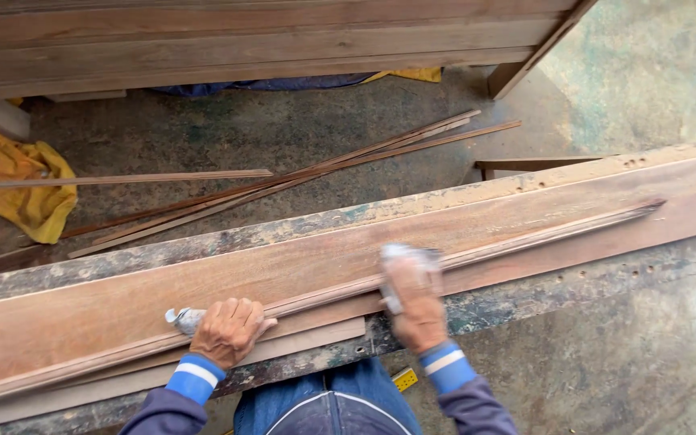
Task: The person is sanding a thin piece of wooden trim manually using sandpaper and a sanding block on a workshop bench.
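Your left hand [229, 329] pins thin strip [477, 251] flat on long board [283, 270], fingers curled over pale wad [184, 319]. Right hand [419, 310] clamps pale pad [407, 256] onto strip, blurred. Board lies along table [606, 282] for support.

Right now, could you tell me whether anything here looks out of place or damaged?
Loose thin wood strips lie scattered and crossing on the floor, beside a crumpled yellow cloth. The workbench surface is stained, with small holes.
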